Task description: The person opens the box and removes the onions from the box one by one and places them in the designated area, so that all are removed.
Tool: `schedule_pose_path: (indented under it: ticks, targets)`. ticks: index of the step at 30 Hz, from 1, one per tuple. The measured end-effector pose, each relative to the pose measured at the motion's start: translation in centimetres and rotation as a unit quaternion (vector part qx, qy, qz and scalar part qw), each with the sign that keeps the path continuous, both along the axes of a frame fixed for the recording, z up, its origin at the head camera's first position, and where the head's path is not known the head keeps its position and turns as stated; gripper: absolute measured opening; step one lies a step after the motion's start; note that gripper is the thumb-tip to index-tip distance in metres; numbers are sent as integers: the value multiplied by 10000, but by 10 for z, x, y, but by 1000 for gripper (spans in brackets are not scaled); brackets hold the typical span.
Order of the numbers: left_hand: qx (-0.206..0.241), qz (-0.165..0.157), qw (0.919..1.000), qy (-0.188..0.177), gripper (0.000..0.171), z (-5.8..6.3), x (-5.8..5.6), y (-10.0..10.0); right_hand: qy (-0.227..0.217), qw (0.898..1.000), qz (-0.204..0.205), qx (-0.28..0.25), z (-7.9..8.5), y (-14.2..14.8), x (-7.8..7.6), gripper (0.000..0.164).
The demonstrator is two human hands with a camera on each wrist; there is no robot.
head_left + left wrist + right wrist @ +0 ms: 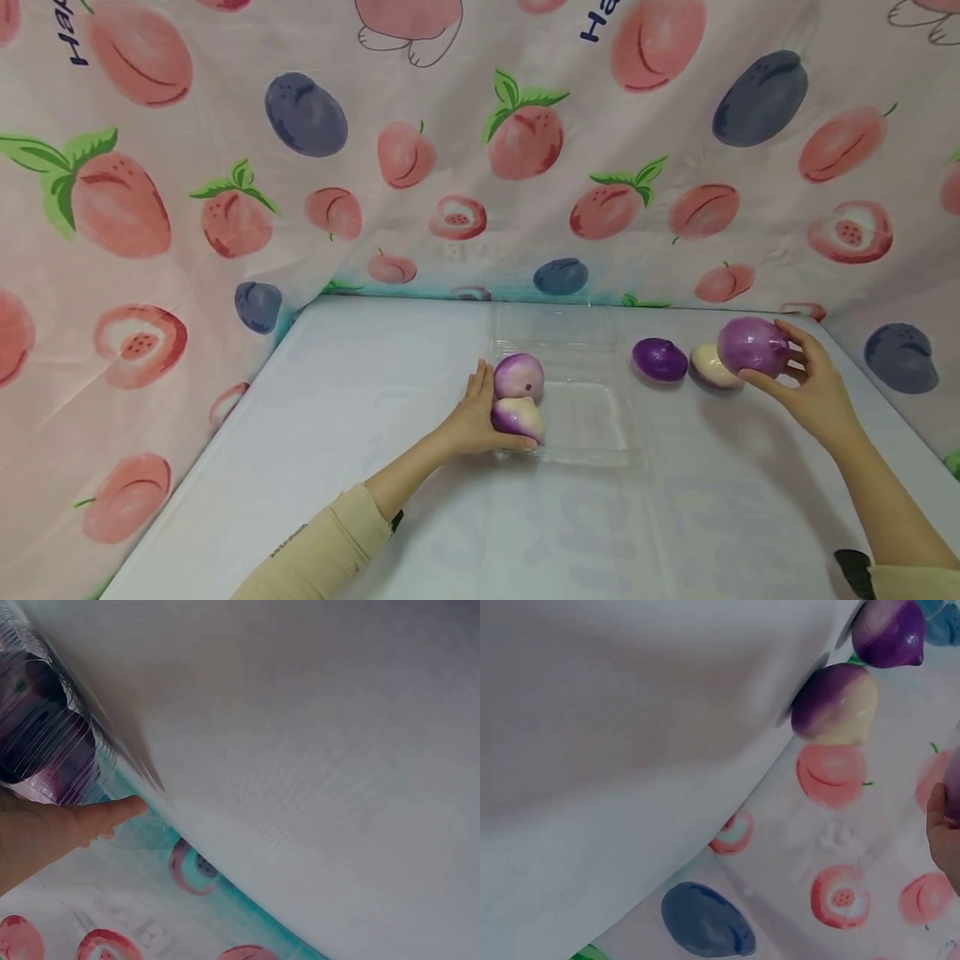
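Observation:
A clear plastic container [588, 417] with its lid [551, 323] folded back lies on the table, holding two purple-and-white onions [517, 377] along its left side. My left hand [480, 421] rests against that side, fingers straight along the wall and thumb across the front corner. In the left wrist view the container's ribbed wall [101, 750] shows beside the extended fingers. My right hand [813, 392] grips a glossy light-purple onion [752, 347] above the table at the right; only its edge shows in the right wrist view. Left of it lie a dark purple onion [660, 360] and a cream-and-purple onion [712, 368], partly hidden.
A white-covered table [360, 375] carries everything. Behind and along the sides hangs a pink curtain [450, 125] printed with fruit. The folded-back lid reaches toward the table's far edge.

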State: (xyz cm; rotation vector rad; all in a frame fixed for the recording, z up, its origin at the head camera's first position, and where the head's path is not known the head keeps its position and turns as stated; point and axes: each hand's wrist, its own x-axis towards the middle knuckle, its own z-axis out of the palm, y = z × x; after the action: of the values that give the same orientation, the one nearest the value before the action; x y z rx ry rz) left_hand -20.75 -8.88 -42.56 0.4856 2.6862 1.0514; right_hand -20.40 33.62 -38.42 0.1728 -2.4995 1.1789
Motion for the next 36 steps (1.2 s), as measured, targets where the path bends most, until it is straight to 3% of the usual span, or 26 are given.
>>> schedule_pose_path:
  ticks: [4,11,21,32,36]
  targets:
    - [46,4,10000,-22,129,-1,0,0,-330,9990,-265,151,-7,14,-6,81]
    - [80,-11,10000,-11,130,-1,-1,-1,-855,9933,-763,161,-36,48,-22,83]
    - [51,-3,10000,-62,128,-1,-1,0,-1078,9901,-816,374,-13,36,-10,84]
    - [82,24,9999,-56,129,1,1,-1,-837,9907,-976,440,-22,47,-33,84]
    - [106,20,9999,-39,128,0,0,0,-1070,9876,-1053,452,-24,53,-40,85]
